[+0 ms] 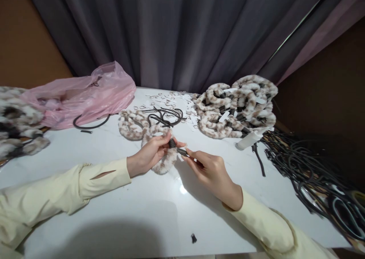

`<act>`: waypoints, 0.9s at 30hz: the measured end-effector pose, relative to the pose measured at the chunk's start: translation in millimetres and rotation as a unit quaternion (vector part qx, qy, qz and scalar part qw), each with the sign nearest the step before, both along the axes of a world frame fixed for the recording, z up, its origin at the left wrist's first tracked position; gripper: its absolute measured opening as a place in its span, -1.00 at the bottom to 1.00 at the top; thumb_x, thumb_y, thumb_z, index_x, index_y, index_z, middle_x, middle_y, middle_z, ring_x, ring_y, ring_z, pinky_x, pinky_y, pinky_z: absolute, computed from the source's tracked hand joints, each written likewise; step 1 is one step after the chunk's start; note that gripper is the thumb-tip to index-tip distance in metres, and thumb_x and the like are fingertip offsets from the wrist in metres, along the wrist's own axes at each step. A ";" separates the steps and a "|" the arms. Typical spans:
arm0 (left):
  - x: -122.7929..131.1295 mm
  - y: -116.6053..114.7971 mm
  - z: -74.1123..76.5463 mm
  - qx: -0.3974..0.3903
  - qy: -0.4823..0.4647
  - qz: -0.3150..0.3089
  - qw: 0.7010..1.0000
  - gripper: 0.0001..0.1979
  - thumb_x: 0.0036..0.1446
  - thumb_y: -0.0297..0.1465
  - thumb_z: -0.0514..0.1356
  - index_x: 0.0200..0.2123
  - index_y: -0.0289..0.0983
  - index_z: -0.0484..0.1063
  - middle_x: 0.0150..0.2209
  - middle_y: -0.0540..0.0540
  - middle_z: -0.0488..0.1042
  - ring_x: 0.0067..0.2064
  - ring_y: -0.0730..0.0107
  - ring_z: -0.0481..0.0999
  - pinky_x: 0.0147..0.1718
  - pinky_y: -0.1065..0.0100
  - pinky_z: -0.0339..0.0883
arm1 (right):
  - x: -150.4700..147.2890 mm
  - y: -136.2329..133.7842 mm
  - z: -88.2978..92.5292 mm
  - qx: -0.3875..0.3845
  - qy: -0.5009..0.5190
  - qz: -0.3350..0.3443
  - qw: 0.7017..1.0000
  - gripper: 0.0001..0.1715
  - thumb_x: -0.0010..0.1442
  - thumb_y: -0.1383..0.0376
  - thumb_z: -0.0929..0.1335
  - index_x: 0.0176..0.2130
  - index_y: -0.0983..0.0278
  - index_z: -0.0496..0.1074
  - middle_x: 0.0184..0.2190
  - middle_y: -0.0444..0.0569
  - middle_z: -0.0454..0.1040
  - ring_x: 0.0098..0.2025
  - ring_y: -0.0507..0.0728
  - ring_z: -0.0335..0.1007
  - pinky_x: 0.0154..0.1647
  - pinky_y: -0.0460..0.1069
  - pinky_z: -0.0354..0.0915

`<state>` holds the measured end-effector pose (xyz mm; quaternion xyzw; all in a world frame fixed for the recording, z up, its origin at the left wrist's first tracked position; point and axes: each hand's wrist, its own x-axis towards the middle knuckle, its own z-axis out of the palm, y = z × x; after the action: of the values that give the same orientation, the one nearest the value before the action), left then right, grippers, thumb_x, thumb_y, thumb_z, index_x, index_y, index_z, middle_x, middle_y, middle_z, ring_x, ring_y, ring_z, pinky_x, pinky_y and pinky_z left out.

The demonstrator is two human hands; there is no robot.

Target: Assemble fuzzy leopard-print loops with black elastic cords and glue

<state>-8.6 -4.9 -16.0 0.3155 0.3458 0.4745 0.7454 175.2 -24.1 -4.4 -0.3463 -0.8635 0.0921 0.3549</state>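
A plush ring point(166, 163), white with brown spots, is held up by my left hand point(154, 151), whose fingers are closed around its dark coiled cord wrap point(172, 143). Just right of the wrap, my right hand point(209, 169) pinches a dark narrow piece point(181, 151) between thumb and fingers. It points at the wrap and looks like a cord end, though its kind is not certain. Behind my left hand lies another plush ring point(129, 131) on the table, beside several loose black cords point(168, 117).
A pink plastic bag point(114, 86) and more plush pieces point(17, 111) lie left. Small metal rings and white tags point(182, 103) are scattered at the back. Right are piled plush rings point(212, 126), a white bottle point(249, 139) and tangled black cords point(296, 164). A dark scrap point(194, 238) lies near the front edge.
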 end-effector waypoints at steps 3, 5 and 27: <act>0.3 -1.4 2.2 0.009 -0.012 -0.005 1.000 -0.77 0.12 -0.27 0.17 -0.41 -0.35 0.41 -0.29 -0.20 0.55 -0.12 0.23 0.48 -0.07 0.30 0.27 | 0.0 -0.7 -0.8 0.000 -0.006 -0.005 1.000 -0.81 0.24 0.31 0.23 -0.33 0.34 0.39 -0.64 -0.13 0.34 -0.67 -0.06 0.13 -0.62 -0.14 0.04; 0.4 -2.0 3.1 0.016 -0.008 -0.017 1.000 -0.77 0.11 -0.26 0.18 -0.38 -0.34 0.41 -0.28 -0.19 0.55 -0.12 0.24 0.48 -0.08 0.31 0.28 | 0.3 -1.2 -0.9 0.003 -0.006 -0.006 1.000 -0.80 0.24 0.31 0.23 -0.30 0.34 0.40 -0.63 -0.12 0.35 -0.66 -0.06 0.15 -0.61 -0.15 0.05; -1.2 -4.6 6.0 0.024 -0.031 -0.043 0.998 -0.87 0.10 -0.39 0.18 -0.43 -0.33 0.39 -0.16 -0.23 0.54 -0.06 0.25 0.46 0.01 0.31 0.17 | -1.7 -3.6 5.3 -0.082 0.063 -0.026 0.994 -0.76 0.15 0.29 0.32 -0.46 0.38 0.50 -0.66 -0.11 0.40 -0.67 -0.08 0.05 -0.61 -0.16 0.07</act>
<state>-9.8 -9.6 -10.0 0.3331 0.2969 0.4600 0.7677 173.5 -27.7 0.9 -0.3901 -0.8196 0.1751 0.3814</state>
